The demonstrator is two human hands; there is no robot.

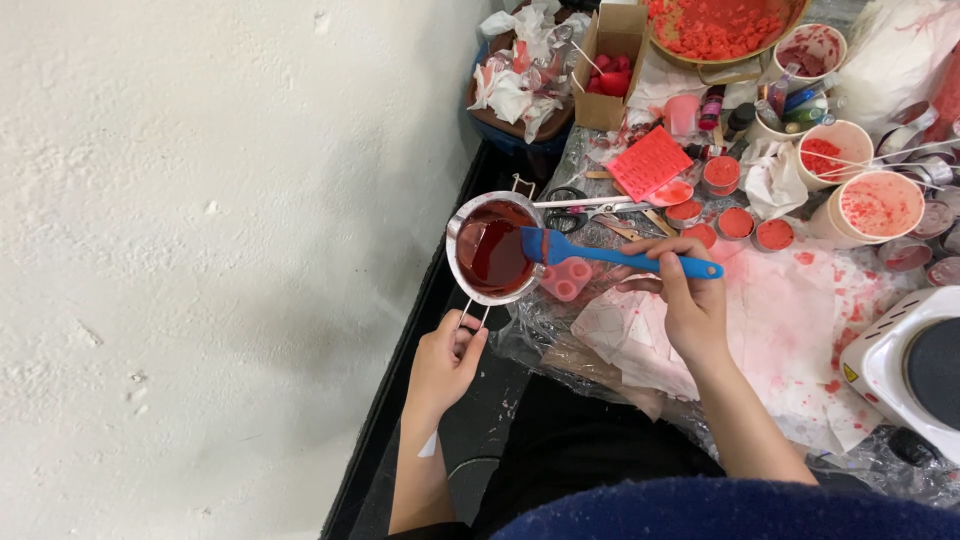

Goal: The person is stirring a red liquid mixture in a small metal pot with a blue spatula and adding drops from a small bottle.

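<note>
At the table's left edge, the left hand (pixel 445 362) is closed on the wire handle of a small metal pot (pixel 492 249), which hangs partly out past the edge, over the dark floor strip beside the white wall. The pot holds dark red liquid. The right hand (pixel 690 300) grips the handle of a blue spatula (pixel 610 256), whose blade dips into the pot at its right rim. A pink mould (pixel 566 278) sits just beside the pot, touching or nearly touching its rim, on crinkled plastic sheet (pixel 530 335) and stained paper (pixel 790 320).

Risks, as I judge them: the pot is held by a thin handle at one end only, so a push from the spatula could tip it and send liquid over the edge onto the floor or the person's lap below. Liquid may also run down the pot's outside and miss the mould. The plastic sheet looks loose and could slide under anything set on it.

Room is tight. Scissors (pixel 570 208), small red-filled tins (pixel 735 222) and cups (pixel 880 205) crowd the far side; a hotplate (pixel 915 365) fills the right near corner. Free space lies only on the stained paper to the right of the mould, and leftward off the table toward the wall.
</note>
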